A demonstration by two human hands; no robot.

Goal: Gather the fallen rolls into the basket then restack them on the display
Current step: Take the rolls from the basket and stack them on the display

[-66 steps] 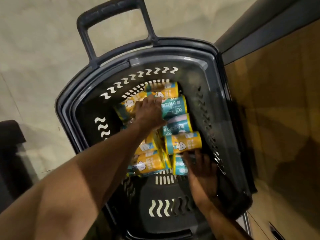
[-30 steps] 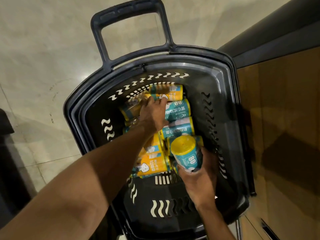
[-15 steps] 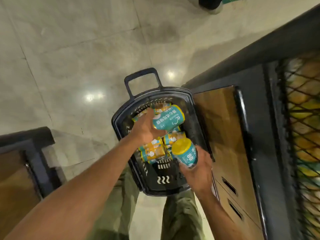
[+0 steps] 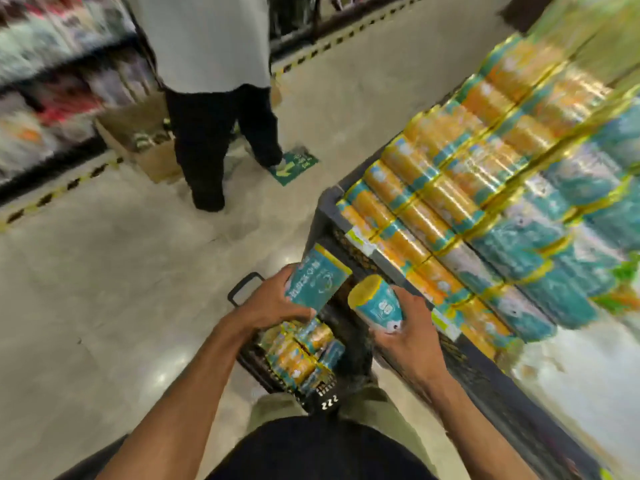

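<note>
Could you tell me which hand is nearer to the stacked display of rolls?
Right. The right hand, gripping a yellow-capped roll, is just beside the display; the left hand grips a teal roll farther left, above the basket.

- Bright, even overhead store light; small glare spots on the pale floor (image 4: 104,271) left of the basket (image 4: 325,405).
- Sharpest just above the basket: left hand (image 4: 273,306), right hand (image 4: 405,336); print on the left roll (image 4: 317,278) and right roll (image 4: 377,304) stays soft.
- Heavy motion blur: shelves (image 4: 52,81) far left of the basket, stacked display (image 4: 485,202) to its right.
- Soft floor shadow under the person (image 4: 207,140) standing beyond the basket.
- Wide-angle bending far from the basket, at the edges.
</note>
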